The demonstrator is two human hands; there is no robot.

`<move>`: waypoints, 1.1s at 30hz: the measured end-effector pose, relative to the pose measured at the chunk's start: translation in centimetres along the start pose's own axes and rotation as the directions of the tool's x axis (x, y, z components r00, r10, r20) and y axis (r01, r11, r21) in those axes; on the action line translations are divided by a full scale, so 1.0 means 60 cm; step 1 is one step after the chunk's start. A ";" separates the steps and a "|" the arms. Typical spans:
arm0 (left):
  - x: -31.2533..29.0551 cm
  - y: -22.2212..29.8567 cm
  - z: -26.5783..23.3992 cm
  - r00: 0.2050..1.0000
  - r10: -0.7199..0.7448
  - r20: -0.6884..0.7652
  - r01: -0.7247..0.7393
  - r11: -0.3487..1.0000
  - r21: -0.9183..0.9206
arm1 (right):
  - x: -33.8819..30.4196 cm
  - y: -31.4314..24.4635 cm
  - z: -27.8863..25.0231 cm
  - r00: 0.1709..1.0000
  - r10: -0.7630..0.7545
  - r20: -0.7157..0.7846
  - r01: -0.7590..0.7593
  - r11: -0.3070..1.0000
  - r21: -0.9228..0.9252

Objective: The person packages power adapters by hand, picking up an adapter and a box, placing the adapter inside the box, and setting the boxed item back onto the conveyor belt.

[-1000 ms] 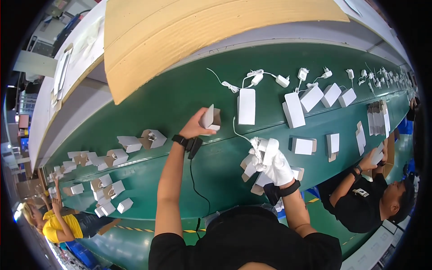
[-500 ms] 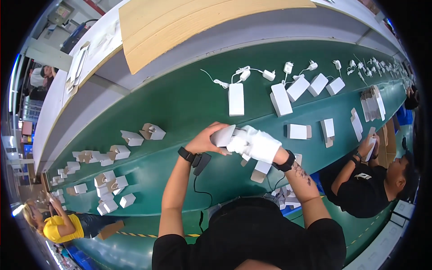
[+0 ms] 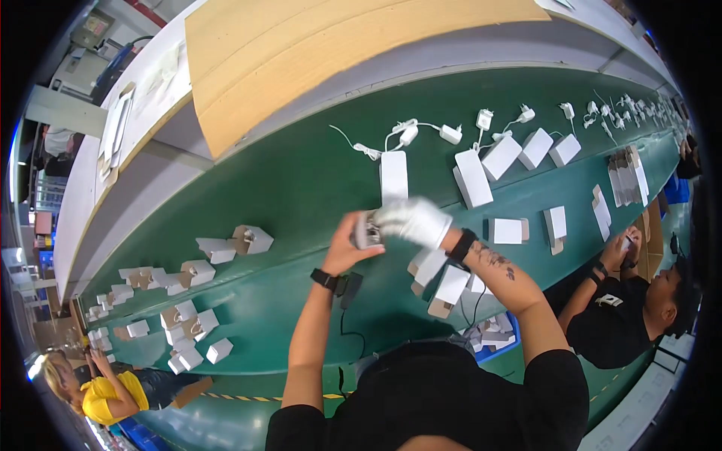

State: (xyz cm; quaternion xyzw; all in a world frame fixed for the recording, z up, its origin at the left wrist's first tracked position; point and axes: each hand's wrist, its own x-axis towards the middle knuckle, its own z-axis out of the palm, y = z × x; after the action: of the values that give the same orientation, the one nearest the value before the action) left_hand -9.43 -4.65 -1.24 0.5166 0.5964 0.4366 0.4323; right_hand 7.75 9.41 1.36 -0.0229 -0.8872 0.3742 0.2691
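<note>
My left hand [image 3: 342, 252] is closed around a small white box [image 3: 363, 233], just above the green work surface. Something greyish shows at the box's mouth, too small to make out. Against that end is my right hand [image 3: 418, 221] in a white glove, its fingers smeared by motion. Just beyond the hands stands a white box [image 3: 393, 174], and a white charger with its cable [image 3: 408, 135] lies behind it. To the right of my hands, near my right forearm, are white boxes with open flaps [image 3: 450, 287].
More boxes and plug adapters [image 3: 483, 119] line the far right. Several open boxes [image 3: 197, 274] stand at left. A blue bin [image 3: 499, 344] of boxes sits by my waist. Co-workers are at left [image 3: 116, 395] and right [image 3: 611, 319]. A cardboard sheet [image 3: 338, 56] covers the shelf.
My right hand has shifted left and up to the box's open end. The raised white flap is no longer seen, and the box is turned in my left hand.
</note>
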 end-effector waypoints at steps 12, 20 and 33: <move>-0.014 -0.106 -0.156 0.954 0.030 -0.298 -0.047 0.998 -0.050 | 0.109 0.313 -0.041 0.632 0.730 -0.261 -0.669 0.342 -0.660; -0.082 0.052 -0.007 0.843 -0.335 -0.420 0.067 0.842 -0.536 | 0.051 0.097 -0.149 0.849 0.517 -0.112 -0.498 0.710 -0.498; 0.046 0.007 0.180 0.831 0.544 0.118 0.395 -0.426 -0.814 | -0.136 -0.206 -0.074 0.653 0.707 -0.273 -0.170 0.488 0.856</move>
State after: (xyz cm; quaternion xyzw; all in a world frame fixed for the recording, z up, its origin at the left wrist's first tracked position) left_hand 0.86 -1.07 -3.66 0.0433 -0.2575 0.5918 0.7626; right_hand 18.88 1.42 8.55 -0.2639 -0.4621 0.7446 0.4031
